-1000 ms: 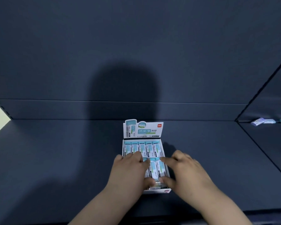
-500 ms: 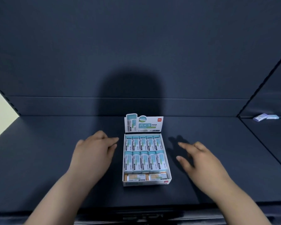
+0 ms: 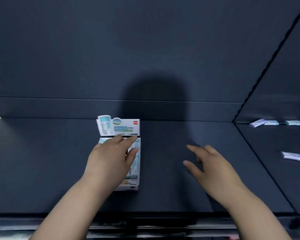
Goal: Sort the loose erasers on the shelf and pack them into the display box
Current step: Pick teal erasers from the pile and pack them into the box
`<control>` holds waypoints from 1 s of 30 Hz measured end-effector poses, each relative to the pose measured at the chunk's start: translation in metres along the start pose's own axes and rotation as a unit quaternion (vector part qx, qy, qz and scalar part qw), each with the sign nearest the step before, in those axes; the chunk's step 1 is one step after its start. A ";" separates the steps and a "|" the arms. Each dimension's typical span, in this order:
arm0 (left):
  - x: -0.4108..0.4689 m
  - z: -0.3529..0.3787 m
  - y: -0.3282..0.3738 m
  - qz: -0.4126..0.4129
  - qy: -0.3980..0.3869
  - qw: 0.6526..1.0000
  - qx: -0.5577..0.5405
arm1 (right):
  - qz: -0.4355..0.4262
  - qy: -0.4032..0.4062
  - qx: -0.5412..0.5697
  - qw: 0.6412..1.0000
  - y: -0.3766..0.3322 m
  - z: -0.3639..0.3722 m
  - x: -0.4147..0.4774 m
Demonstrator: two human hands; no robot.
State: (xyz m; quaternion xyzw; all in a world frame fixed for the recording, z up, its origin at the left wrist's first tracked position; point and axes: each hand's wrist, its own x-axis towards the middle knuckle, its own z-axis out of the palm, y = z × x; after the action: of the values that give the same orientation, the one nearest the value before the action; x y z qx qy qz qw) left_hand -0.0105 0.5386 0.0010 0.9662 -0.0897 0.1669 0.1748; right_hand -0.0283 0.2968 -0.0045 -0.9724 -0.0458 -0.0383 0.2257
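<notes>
Dark matte shelf [image 3: 42, 170]; white-and-teal cardboard display box [image 3: 136, 163] light, flimsy; left hand [image 3: 109, 161] flat on top, grip open; right hand [image 3: 213, 168] spread, empty; small loose erasers [image 3: 293, 155] far right, pinch by sides.

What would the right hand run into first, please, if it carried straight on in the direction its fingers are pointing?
The right hand is open, fingers aimed up and left across bare shelf. That line looks free until the back wall; it seems to pass right of the display box, though depth is uncertain.

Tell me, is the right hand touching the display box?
Apart. The head view shows the right hand open over bare shelf, with a wide strip of dark surface between its fingertips and the display box.
</notes>
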 end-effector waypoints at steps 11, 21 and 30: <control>0.005 0.074 0.176 0.045 -0.016 0.997 0.061 | 0.014 -0.032 -0.066 0.997 0.145 -0.085 -0.021; -0.010 0.112 0.225 0.091 -0.031 0.992 0.083 | 0.045 -0.038 -0.060 0.996 0.197 -0.102 -0.052; 0.009 0.114 0.236 0.120 -0.089 0.987 0.060 | 0.097 -0.025 -0.052 0.994 0.200 -0.110 -0.057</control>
State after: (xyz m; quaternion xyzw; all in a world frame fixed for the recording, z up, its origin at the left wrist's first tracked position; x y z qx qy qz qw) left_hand -0.0234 0.2776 -0.0240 0.9683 -0.2096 0.1050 0.0864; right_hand -0.0699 0.0649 0.0014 -0.9833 0.0448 0.0052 0.1761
